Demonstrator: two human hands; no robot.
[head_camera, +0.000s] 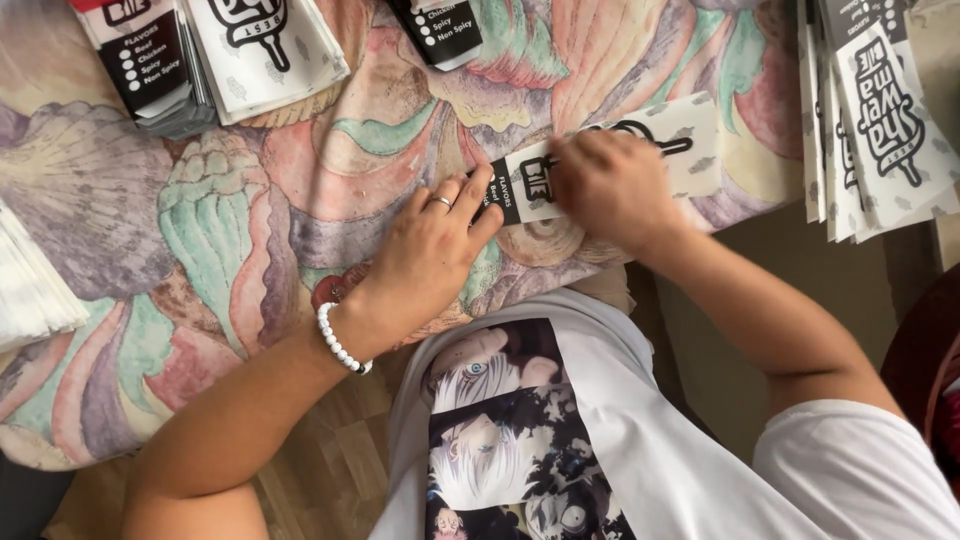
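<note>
A big cloth (250, 200) with painted shells in pink, green and cream covers most of the frame; it lies over a wood top that shows at the bottom. A white shirt (640, 440) with a cartoon print fills the lower right. Two bare arms reach up from the bottom toward the middle.

Stacks of paper bags sit round the edges; one stack (880, 120) is at the upper right, white with black print; one pile (200, 55) is at the upper left, with a black end and a white end; one bag (440, 30) pokes in at the top middle; a white heap (30, 285) lies at the left edge.

A single bag (690, 140) lies flat on the cloth in the upper middle, white with a black band at its left end. The right hand (610, 185) presses down on the middle of the bag, fingers curled together on the paper. The left hand (435, 240) lies flat just left of it, fingers spread a little, tips touching the black end of the bag; it pinches nothing. The left hand has a ring (441, 202) on one finger; a white bead band (340, 340) sits on the wrist.
</note>
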